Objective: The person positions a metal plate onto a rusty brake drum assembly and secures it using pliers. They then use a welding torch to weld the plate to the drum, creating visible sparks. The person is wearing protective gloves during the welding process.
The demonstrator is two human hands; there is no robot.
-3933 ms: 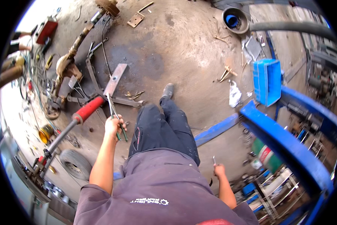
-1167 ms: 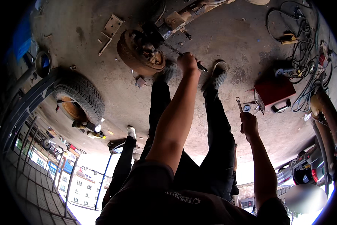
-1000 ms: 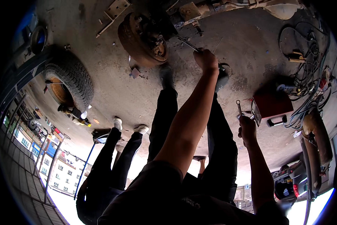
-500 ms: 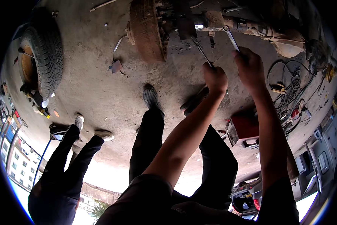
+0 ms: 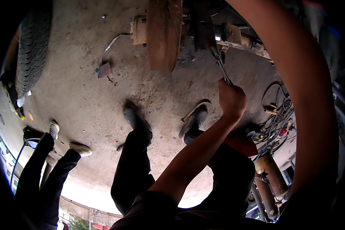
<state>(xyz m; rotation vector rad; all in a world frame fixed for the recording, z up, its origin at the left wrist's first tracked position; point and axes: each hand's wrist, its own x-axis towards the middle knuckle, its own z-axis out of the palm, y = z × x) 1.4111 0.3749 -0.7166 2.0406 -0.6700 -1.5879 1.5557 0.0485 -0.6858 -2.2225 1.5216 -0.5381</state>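
My left hand (image 5: 232, 99) is closed around the handles of a long metal tool that looks like pliers (image 5: 220, 63). The jaws of the tool meet the lower edge of a dark flat metal plate (image 5: 203, 32), next to a rusty brake drum (image 5: 163, 36). Whether the jaws grip the plate, I cannot tell. My right forearm (image 5: 295, 65) is raised across the right side, and its hand lies beyond the top edge, so what it holds is hidden. Behind the plate runs a dirty axle (image 5: 253, 42).
A large tyre (image 5: 34, 50) stands at the left. Another person's legs (image 5: 57, 165) are at the lower left. A wire with a small square piece (image 5: 105, 70) lies on the concrete floor. Cables (image 5: 282, 111), a red box (image 5: 241, 145) and rusty cylinders (image 5: 270, 174) are at the right.
My right hand, which held a ring-ended wrench near the axle, has swung up and out of view. My left hand keeps its hold on the pliers. My view has shifted.
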